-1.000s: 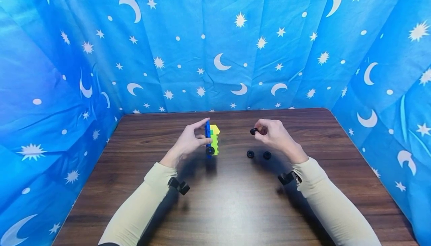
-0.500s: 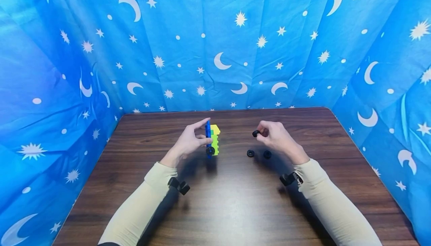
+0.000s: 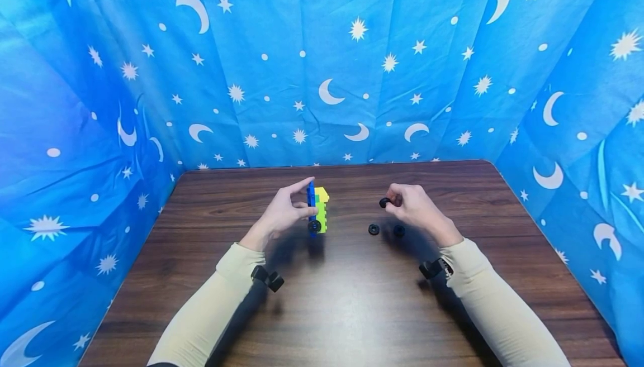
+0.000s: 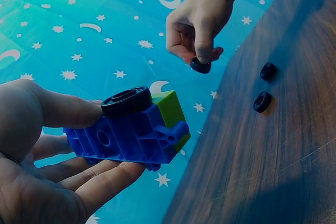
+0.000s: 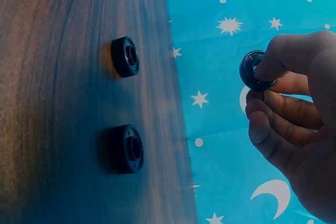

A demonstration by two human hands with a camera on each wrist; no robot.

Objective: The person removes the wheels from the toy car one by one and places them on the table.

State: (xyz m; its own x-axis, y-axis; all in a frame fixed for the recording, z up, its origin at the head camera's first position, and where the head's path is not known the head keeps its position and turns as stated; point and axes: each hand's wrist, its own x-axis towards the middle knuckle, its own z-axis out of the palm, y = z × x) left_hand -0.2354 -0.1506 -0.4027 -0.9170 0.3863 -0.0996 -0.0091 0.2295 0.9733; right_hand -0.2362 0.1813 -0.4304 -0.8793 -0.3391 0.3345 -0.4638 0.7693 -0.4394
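Note:
My left hand (image 3: 279, 210) grips a toy vehicle (image 3: 321, 213) made of green and yellow blocks on a blue base, tipped on its side above the table. In the left wrist view, the underside of the blue base (image 4: 121, 140) faces the camera, with one black wheel (image 4: 126, 102) on its upper side by my thumb. Between thumb and fingertips, my right hand (image 3: 413, 206) pinches a loose black wheel (image 5: 256, 70). Two more black wheels lie on the table below that hand, a left one (image 3: 374, 229) and a right one (image 3: 399, 231), apart from each other.
The brown wood-grain table (image 3: 342, 300) ends at a blue curtain (image 3: 282, 76) with white moons and stars, which closes off the back and both sides. A small black device sits on each wrist, the left one (image 3: 268, 277) and the right one (image 3: 431, 268).
My right hand, with the pinched wheel, has shifted slightly right and toward me. The left hand and the toy vehicle stay almost still, and both table wheels stay put.

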